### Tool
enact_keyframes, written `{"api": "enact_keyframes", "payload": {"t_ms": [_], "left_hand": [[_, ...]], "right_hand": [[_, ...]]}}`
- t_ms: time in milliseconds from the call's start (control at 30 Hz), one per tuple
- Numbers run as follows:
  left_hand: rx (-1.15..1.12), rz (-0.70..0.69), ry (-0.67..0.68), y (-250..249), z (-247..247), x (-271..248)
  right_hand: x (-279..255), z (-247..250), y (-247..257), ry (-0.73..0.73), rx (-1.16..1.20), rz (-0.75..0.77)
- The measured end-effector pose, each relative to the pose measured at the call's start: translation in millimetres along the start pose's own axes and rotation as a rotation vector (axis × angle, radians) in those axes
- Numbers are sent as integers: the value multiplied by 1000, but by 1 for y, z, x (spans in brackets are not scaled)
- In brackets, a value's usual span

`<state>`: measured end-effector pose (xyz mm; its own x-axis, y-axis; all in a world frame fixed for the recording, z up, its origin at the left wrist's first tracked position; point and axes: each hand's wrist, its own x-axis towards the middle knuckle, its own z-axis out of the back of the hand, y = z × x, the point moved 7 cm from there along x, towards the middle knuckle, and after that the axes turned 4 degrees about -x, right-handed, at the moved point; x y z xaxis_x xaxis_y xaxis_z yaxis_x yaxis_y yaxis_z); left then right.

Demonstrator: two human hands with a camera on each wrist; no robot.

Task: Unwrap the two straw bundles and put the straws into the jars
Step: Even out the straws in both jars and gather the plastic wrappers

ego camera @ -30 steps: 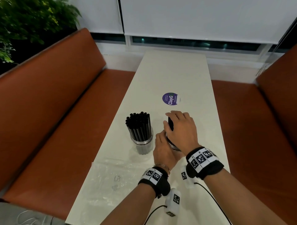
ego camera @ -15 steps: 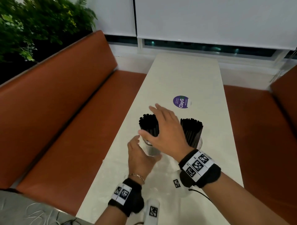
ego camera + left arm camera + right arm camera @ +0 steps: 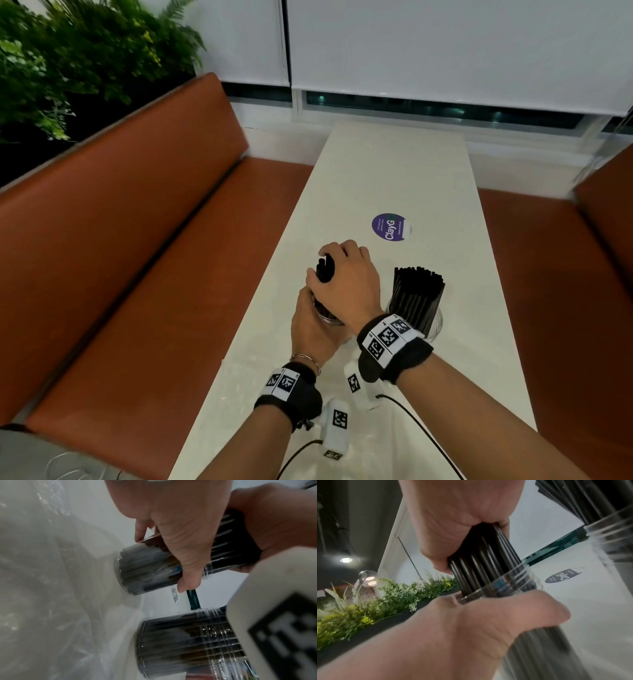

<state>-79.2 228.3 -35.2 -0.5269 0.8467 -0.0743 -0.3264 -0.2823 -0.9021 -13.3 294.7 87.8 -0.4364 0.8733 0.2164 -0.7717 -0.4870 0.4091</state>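
Two clear glass jars stand on the white table [image 3: 394, 171], each packed with black straws. My left hand [image 3: 313, 329] is wrapped round the left jar [image 3: 145, 572], thumb across its side. My right hand [image 3: 329, 260] comes down from above and grips the tops of that jar's straws [image 3: 479, 563], fingers curled round the bundle. The right jar [image 3: 433, 325] stands free just right of my right wrist, its straws [image 3: 418, 294] fanned upright. It shows blurred in the left wrist view [image 3: 180, 649].
Crumpled clear plastic wrap [image 3: 42, 588] lies on the table's near end, under my forearms. A round purple sticker [image 3: 388, 226] sits beyond the jars. Orange benches [image 3: 154, 257] flank the table, with plants [image 3: 68, 61] at the far left.
A second ago both hands were at the right jar. They moved left: the left hand took hold of the left jar, and the right hand, open above it, closed on its straws.
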Motion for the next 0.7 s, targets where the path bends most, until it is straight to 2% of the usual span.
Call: {"api": "enact_keyframes", "payload": {"t_ms": [33, 100, 233, 700], "left_hand": [[-27, 47, -17, 1, -1, 0], [-83, 49, -60, 0, 0, 0], [-60, 42, -60, 0, 0, 2], [-26, 29, -82, -1, -2, 1]], "right_hand": [[1, 2, -2, -15, 13, -11], [3, 1, -3, -6, 24, -6], [3, -10, 3, 80, -48, 83], [8, -9, 10, 71, -124, 194]]}}
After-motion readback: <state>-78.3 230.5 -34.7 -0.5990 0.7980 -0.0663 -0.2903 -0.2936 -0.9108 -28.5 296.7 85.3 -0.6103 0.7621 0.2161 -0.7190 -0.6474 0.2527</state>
